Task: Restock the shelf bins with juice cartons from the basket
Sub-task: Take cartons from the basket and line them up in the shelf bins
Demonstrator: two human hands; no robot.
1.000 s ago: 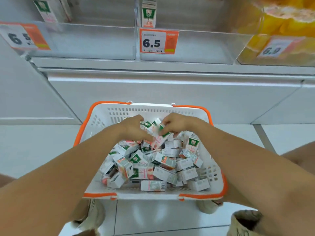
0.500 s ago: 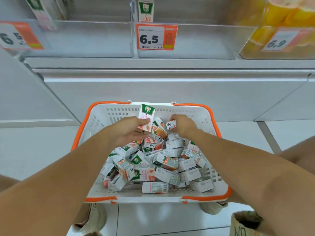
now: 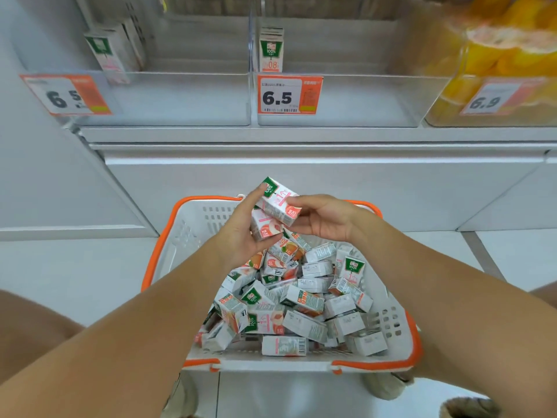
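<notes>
**Loose stack could slip**

You hold two cartons [image 3: 278, 206] stacked above the basket [image 3: 180, 236]: left hand [image 3: 241, 236] cups the lower, right hand [image 3: 324, 220] pinches the upper. Lifting to the middle bin [image 3: 346, 116], the upper carton may slide off.

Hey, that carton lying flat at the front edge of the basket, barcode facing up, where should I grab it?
Take the barcode carton across its two long sides, coming straight down from above. It lies flat on top with its broad face up against the basket front wall, so the top is open, but the ends have neighbours close by.
</notes>
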